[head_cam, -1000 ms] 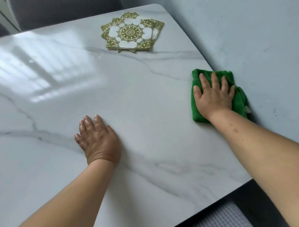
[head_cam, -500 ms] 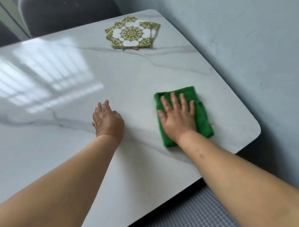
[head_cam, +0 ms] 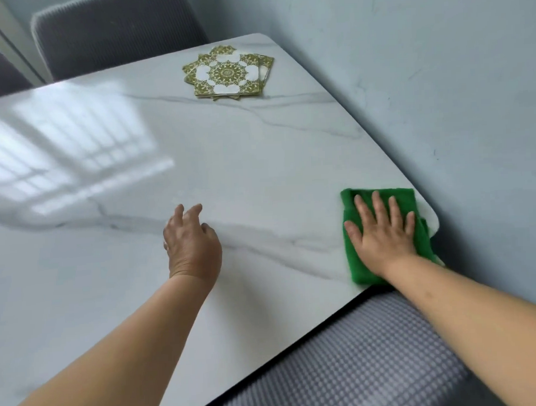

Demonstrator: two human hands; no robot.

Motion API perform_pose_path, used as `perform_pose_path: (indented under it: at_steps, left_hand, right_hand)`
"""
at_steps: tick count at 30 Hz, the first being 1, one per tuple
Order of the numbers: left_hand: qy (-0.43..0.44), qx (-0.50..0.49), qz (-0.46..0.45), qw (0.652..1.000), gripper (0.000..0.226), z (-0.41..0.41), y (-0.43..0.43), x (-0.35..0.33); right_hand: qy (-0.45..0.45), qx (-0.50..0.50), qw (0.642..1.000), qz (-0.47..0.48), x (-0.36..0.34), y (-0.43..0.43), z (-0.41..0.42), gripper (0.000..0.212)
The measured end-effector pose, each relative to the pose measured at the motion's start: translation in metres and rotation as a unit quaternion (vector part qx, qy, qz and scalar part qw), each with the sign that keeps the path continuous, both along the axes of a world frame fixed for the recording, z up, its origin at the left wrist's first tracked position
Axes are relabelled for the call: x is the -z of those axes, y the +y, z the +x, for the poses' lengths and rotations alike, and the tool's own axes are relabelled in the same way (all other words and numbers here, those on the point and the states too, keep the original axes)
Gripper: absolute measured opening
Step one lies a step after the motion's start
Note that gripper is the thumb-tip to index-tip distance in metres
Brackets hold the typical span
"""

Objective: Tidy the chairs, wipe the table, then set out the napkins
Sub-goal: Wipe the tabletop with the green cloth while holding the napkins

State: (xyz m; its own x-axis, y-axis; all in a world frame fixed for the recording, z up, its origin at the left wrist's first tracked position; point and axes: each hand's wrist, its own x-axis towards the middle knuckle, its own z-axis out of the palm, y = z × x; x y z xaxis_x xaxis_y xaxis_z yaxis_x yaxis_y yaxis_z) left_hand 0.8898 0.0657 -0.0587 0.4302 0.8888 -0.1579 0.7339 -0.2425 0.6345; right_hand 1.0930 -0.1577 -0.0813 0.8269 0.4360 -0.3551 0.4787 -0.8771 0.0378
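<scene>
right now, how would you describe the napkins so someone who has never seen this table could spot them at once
Start at the white marble table, then look to its far right corner, by the wall. The napkins lie there in a fanned stack. They alone are patterned, olive-gold and white, unlike the plain green cloth under the right hand.

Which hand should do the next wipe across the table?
Probably the right. The right hand lies flat on the green cloth at the table corner; the left hand holds nothing.
</scene>
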Motion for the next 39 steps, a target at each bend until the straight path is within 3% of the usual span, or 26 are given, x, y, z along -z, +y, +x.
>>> perform_pose_path:
  at_steps: [4,8,11,15,17,21,25,32,39]
  left_hand:
    - [-0.021,0.019,0.02,0.999,0.044,0.015,-0.002,-0.005]
    - [-0.031,0.021,0.037,0.999,0.043,0.035,0.007,-0.01]
    - [-0.021,0.014,0.045,0.999,0.044,0.052,0.016,-0.01]
    - [0.019,-0.007,0.023,1.0,0.046,0.064,0.031,-0.008]
    - [0.043,-0.014,0.015,0.999,0.047,0.063,0.04,-0.004]
    - [0.047,-0.036,0.007,0.998,0.049,0.049,0.05,0.002]
    - [0.041,-0.063,0.036,0.997,0.056,0.028,0.057,0.006]
    - [0.031,-0.153,0.06,0.986,0.066,-0.017,0.073,0.001]
    - [0.015,-0.164,0.066,0.984,0.058,-0.08,0.094,0.002]
  right_hand:
    - [-0.027,0.051,0.998,0.028,0.006,0.057,0.045,0.066]
    - [-0.022,-0.015,0.998,0.065,0.008,0.129,0.052,0.067]
    - [0.004,-0.164,0.983,0.085,0.009,0.161,0.003,0.066]
    - [0.093,-0.407,0.903,0.099,0.0,0.132,-0.055,0.064]
    - [0.073,-0.387,0.914,0.1,0.003,0.12,-0.029,0.066]
    - [-0.039,-0.171,0.98,0.097,0.012,0.157,0.067,0.071]
    - [-0.034,-0.066,0.992,0.098,0.01,0.242,0.112,0.068]
    - [0.023,-0.29,0.948,0.128,0.012,0.317,-0.033,0.066]
    - [0.041,-0.357,0.926,0.118,0.013,0.326,-0.134,0.065]
